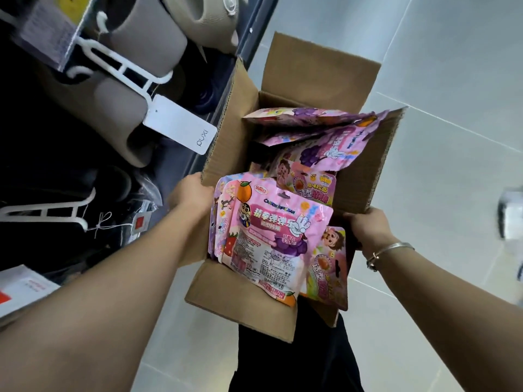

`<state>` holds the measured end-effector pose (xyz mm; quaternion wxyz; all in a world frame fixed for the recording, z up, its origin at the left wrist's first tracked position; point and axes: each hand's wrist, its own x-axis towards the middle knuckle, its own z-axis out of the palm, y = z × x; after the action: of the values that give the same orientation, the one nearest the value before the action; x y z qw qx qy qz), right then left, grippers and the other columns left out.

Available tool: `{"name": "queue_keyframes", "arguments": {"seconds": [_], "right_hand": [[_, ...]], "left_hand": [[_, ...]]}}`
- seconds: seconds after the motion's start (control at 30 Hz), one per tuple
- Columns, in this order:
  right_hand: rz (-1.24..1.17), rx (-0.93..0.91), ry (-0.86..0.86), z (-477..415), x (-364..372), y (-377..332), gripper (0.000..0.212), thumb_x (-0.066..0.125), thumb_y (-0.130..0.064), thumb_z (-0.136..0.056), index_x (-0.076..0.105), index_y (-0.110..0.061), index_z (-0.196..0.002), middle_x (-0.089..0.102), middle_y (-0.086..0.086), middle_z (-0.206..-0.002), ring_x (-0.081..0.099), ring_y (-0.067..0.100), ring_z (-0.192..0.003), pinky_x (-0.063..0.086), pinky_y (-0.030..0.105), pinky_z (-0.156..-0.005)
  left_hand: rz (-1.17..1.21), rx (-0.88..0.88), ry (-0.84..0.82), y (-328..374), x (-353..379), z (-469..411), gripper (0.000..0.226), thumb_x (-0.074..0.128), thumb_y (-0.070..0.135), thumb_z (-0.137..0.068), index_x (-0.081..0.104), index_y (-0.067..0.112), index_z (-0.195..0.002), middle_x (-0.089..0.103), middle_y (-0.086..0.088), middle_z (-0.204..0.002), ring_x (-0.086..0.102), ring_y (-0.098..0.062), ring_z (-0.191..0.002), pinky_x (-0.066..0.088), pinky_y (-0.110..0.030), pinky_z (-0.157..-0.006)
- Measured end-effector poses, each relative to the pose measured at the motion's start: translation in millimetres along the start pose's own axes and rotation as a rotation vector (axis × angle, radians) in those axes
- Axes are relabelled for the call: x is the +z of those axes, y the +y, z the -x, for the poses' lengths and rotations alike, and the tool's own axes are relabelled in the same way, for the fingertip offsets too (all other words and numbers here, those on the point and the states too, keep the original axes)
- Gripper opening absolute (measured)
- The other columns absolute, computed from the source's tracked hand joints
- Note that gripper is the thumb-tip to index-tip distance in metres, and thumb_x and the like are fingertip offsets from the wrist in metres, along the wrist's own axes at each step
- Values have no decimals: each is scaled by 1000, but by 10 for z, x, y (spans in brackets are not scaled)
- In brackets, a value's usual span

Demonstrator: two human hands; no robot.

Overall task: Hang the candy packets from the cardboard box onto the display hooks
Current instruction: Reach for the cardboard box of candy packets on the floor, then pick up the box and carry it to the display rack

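An open cardboard box [319, 80] hangs in front of me above the floor, its flaps spread outward. Several pink candy packets [271, 236] with cartoon prints lie loosely inside, some poking over the near edge. My left hand [192, 193] grips the box's left wall under the flap. My right hand [368, 227], with a silver bracelet at the wrist, grips the right wall. No display hooks for candy show in the head view.
On the left stands a dark rack with beige slippers on white hangers [119, 66] and a white tag [181, 124]. Light grey floor tiles [452, 80] spread to the right. A blurred white object [509, 216] sits at the right edge.
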<state>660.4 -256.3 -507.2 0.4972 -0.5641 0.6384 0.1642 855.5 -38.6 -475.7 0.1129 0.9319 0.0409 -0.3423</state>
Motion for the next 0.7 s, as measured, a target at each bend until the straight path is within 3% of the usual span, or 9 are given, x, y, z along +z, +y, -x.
{"name": "queue_keyframes", "arguments": {"seconds": [0.13,0.23,0.47,0.7], "right_hand": [[-52,48,18,195,-318,178,21,68,-13,-78,68,-3,-96,68,17,-90,67,38,-89,54,51,-84],[-86,69,34,392,-538,305,16,67,-13,-79,67,-5,-93,70,19,-95,67,37,-89,53,48,-83],[-266,139,117,1077,-1088,630,23,63,-7,-81,67,-2,-103,70,19,-103,66,37,-96,54,49,-88],[-466,223,209,1899,-1422,1282,6,61,-5,-81,61,-11,-80,68,18,-99,66,37,-95,54,49,-88]], "left_hand": [[4,11,-14,161,-27,300,19,56,24,-86,66,15,-100,68,-15,-103,62,-36,-96,49,-35,-80],[-37,52,-36,297,-118,521,23,56,22,-87,66,12,-105,68,-17,-103,62,-36,-97,48,-34,-77],[-198,258,-92,745,-371,1124,24,55,25,-89,63,15,-109,66,-16,-110,59,-35,-103,45,-33,-79],[-366,436,-138,1042,-341,1857,26,54,26,-89,63,15,-111,65,-15,-110,59,-36,-102,44,-32,-78]]}}
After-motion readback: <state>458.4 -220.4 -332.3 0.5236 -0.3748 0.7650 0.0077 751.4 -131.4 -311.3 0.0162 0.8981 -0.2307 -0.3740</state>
